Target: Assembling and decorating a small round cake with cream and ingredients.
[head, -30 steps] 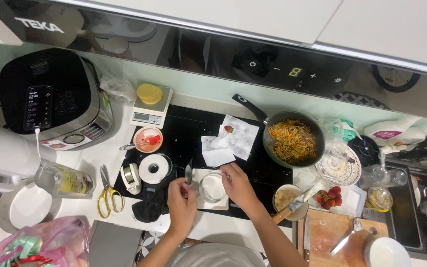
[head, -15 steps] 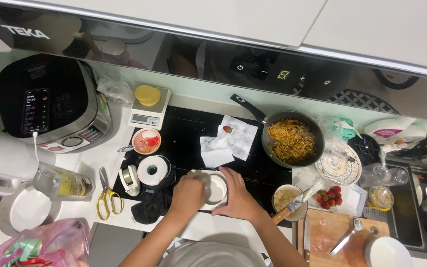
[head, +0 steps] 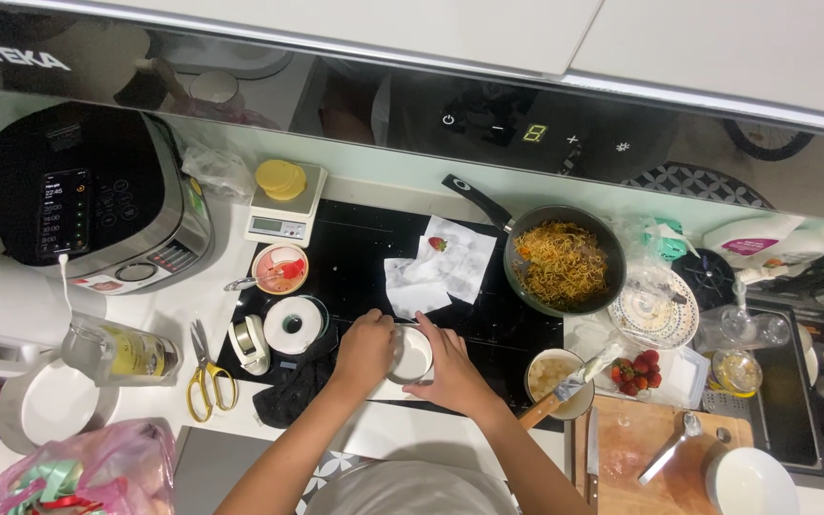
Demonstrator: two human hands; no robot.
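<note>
Two hands on one thing: your left hand (head: 366,345) and right hand (head: 450,370) both cup a small round white bowl (head: 411,355) that sits between them, at the near edge of the black cooktop (head: 355,248). The bowl is round, so it has no long axis. Left hand wraps its left rim, right hand its right rim and near side; both are in contact and equally near. Fingers are curled around the rim, gripping it, palms facing each other, forearms coming up from the bottom edge and converging on the bowl.

Nearest you, right of the arms, a wooden cutting board (head: 622,448) carries a knife (head: 592,458). Beside it lies a bowl with a spatula (head: 557,377) and strawberries (head: 633,371). Left of the hands: a dark cloth (head: 288,396), yellow-handled scissors (head: 204,377), a tape roll (head: 291,324).

Further back, crumpled paper towels (head: 436,267) sit on the cooktop just beyond the bowl. A frying pan of noodles (head: 563,259) stands back right, a small red-stained dish (head: 278,269) back left. A kitchen scale (head: 283,200) and a black multicooker (head: 88,200) stand at the wall.
</note>
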